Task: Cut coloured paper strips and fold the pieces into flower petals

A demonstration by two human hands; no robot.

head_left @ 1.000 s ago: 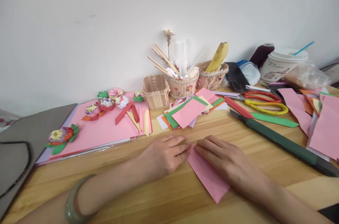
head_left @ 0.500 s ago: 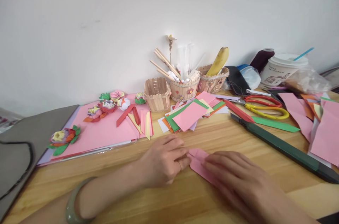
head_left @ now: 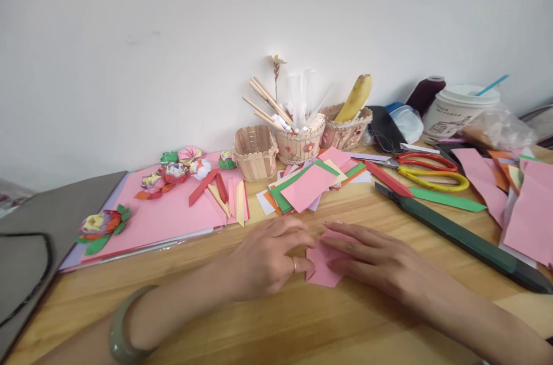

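A small piece of pink paper (head_left: 323, 272) with folded edges lies on the wooden table between my hands. My left hand (head_left: 271, 258) is closed, its fingers curled at the paper's left edge; a ring and a green bangle show on this arm. Resting flat over the paper's right part is my right hand (head_left: 382, 261), fingers stretched out and slightly apart. It hides some of the sheet. Just beyond both hands lies a pile of coloured paper slips (head_left: 307, 187), a pink one on top.
Left, folded paper flowers (head_left: 175, 172) and strips sit on pink sheets (head_left: 173, 218). Behind stand a small wooden basket (head_left: 254, 160), one with sticks, and one holding a banana (head_left: 355, 99). Right are scissors (head_left: 432, 178), a dark green cutter (head_left: 466, 238), paper scraps and a lidded cup (head_left: 453, 111).
My right hand has moved up and flattened over the pink paper. The paper is turned and shows a wider face, and my left fingers have shifted slightly right along its edge.
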